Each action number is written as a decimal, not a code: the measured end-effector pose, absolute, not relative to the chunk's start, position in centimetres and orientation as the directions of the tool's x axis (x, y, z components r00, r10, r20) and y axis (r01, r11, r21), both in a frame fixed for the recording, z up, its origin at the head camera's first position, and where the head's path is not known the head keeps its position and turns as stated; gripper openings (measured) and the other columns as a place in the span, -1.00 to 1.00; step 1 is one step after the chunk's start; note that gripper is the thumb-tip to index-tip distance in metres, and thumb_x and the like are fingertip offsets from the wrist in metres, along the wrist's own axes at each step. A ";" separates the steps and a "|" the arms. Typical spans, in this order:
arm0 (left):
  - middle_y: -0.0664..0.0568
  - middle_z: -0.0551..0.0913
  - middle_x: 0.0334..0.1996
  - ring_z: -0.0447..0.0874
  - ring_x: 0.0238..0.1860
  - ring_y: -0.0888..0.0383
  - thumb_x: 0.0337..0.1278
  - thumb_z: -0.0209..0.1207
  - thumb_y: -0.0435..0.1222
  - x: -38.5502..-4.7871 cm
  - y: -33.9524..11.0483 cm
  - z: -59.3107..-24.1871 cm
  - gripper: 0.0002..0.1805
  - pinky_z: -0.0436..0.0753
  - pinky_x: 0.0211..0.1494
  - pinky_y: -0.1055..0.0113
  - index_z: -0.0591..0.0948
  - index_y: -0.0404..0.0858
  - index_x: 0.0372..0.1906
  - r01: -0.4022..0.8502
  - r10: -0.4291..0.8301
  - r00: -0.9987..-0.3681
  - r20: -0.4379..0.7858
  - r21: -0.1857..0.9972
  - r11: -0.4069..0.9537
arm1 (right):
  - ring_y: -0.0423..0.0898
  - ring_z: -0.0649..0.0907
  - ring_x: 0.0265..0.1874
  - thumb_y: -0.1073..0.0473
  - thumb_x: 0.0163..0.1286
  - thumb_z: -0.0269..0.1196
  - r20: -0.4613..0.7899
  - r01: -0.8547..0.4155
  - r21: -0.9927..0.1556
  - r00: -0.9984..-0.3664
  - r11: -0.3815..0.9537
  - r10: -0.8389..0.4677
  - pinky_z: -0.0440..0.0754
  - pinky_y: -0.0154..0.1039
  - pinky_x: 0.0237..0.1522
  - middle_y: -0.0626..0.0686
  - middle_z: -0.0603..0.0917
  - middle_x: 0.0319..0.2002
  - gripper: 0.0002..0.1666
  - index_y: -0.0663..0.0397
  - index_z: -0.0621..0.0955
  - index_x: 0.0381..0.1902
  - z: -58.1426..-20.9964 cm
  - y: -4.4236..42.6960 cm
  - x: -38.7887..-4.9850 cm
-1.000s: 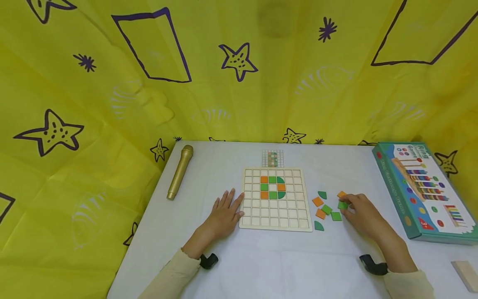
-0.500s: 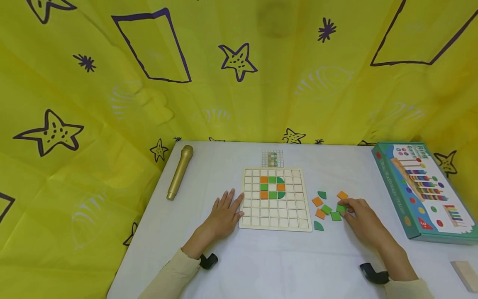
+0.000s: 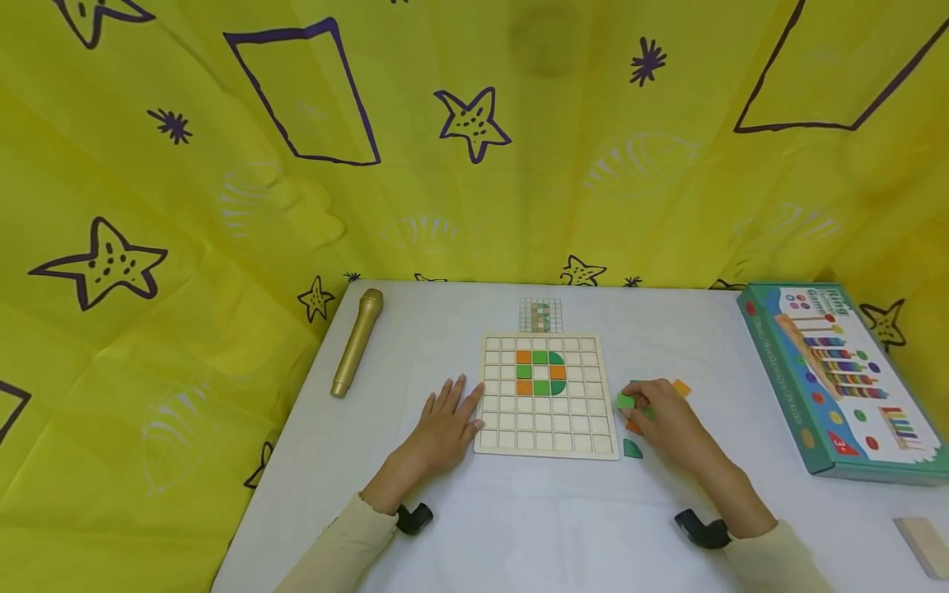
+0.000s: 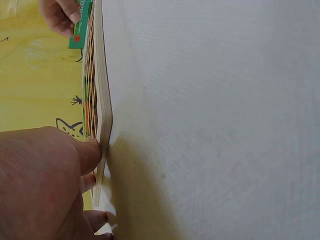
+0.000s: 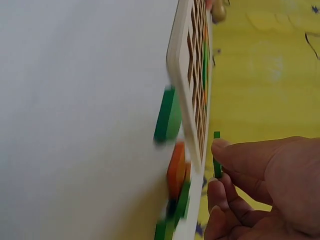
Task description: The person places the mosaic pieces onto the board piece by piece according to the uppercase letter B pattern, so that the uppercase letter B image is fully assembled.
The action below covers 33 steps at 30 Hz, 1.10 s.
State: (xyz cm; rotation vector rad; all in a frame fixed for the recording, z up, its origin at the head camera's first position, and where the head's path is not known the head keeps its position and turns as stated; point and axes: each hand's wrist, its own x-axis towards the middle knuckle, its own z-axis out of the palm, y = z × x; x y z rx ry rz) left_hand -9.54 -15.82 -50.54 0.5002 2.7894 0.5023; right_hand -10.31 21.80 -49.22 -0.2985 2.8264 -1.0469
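Observation:
A pale wooden grid board lies mid-table, with orange, green and dark green tiles set in a D-like shape in its upper cells. My left hand rests at the board's left edge, fingers spread, thumb and fingertips touching it. Between thumb and fingers my right hand pinches a green square tile, raised just right of the board; the right wrist view shows this tile edge-on. Under that hand lie loose tiles, partly hidden: an orange square and a dark green quarter-round show.
Behind the board lies a small pattern card with a printed coloured grid. A gold microphone lies at the left. The green game box fills the right side, with a pale wooden block nearer. A yellow curtain hangs behind.
My right hand picked the green square tile from the right of the loose pile and has carried it left toward the board. The left hand has stayed in place.

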 end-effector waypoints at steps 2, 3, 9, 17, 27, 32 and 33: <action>-0.27 -0.06 0.71 -0.17 0.70 -0.32 0.73 -0.13 -0.01 -9.5 -15.8 -50.6 -0.34 0.00 0.63 -0.35 0.11 -0.08 0.72 0.288 0.379 -0.905 -0.192 0.378 0.880 | 0.08 0.59 -0.04 0.30 0.48 0.35 -0.023 -0.173 -0.652 -0.969 0.738 -0.248 0.62 0.00 0.00 0.24 0.58 0.03 -0.64 0.32 0.62 0.17 -49.3 20.3 -10.6; -0.27 -0.06 0.71 -0.17 0.70 -0.31 0.73 -0.14 -0.01 -9.5 -15.8 -50.6 -0.34 0.00 0.63 -0.35 0.10 -0.08 0.72 0.290 0.380 -0.905 -0.193 0.377 0.880 | 0.07 0.58 -0.05 0.31 0.48 0.35 -0.021 -0.185 -0.654 -0.965 0.734 -0.263 0.63 0.00 0.00 0.22 0.58 0.01 -0.64 0.32 0.63 0.16 -49.3 19.6 -10.7; -0.26 -0.07 0.71 -0.18 0.71 -0.30 0.73 -0.15 0.00 -9.6 -15.8 -50.9 -0.33 0.00 0.64 -0.33 0.09 -0.08 0.73 0.296 0.384 -0.902 -0.196 0.366 0.882 | -0.03 0.58 -0.09 0.30 0.47 0.37 -0.018 -0.254 -0.657 -0.936 0.710 -0.351 0.65 -0.06 -0.02 0.12 0.58 -0.03 -0.69 0.22 0.66 0.13 -50.0 15.6 -11.1; -0.26 -0.07 0.71 -0.18 0.71 -0.30 0.73 -0.14 -0.01 -9.5 -15.9 -50.6 -0.33 0.00 0.64 -0.34 0.09 -0.07 0.73 0.289 0.378 -0.905 -0.197 0.368 0.884 | -0.04 0.59 -0.11 0.28 0.46 0.39 0.000 -0.333 -0.629 -0.903 0.703 -0.429 0.62 -0.04 0.02 0.06 0.61 -0.08 -0.71 0.18 0.68 0.10 -49.7 11.1 -11.8; -0.25 -0.07 0.71 -0.18 0.71 -0.29 0.73 -0.15 0.01 -9.6 -15.9 -50.8 -0.33 0.00 0.64 -0.33 0.07 -0.05 0.73 0.289 0.376 -0.904 -0.201 0.360 0.887 | 0.05 0.67 -0.05 0.40 0.39 0.39 0.046 -0.402 -0.566 -0.887 0.720 -0.459 0.68 0.01 0.07 0.07 0.65 -0.08 -0.87 0.10 0.74 -0.17 -49.8 8.9 -12.4; -0.25 -0.08 0.71 -0.19 0.71 -0.29 0.73 -0.15 0.00 -9.6 -15.9 -50.7 -0.33 -0.01 0.64 -0.33 0.07 -0.05 0.73 0.285 0.376 -0.903 -0.209 0.363 0.887 | 0.02 0.68 -0.12 0.41 0.39 0.39 0.058 -0.423 -0.548 -0.880 0.722 -0.472 0.69 -0.04 0.02 0.05 0.66 -0.16 -0.87 0.11 0.74 -0.18 -50.0 8.4 -12.3; -0.25 -0.08 0.71 -0.19 0.71 -0.29 0.73 -0.15 0.00 -9.6 -15.9 -50.7 -0.33 -0.01 0.64 -0.33 0.07 -0.05 0.73 0.285 0.376 -0.903 -0.209 0.363 0.887 | 0.02 0.67 -0.14 0.41 0.40 0.39 0.061 -0.427 -0.542 -0.879 0.724 -0.473 0.68 -0.03 0.01 0.05 0.66 -0.17 -0.87 0.11 0.74 -0.17 -50.0 8.4 -12.3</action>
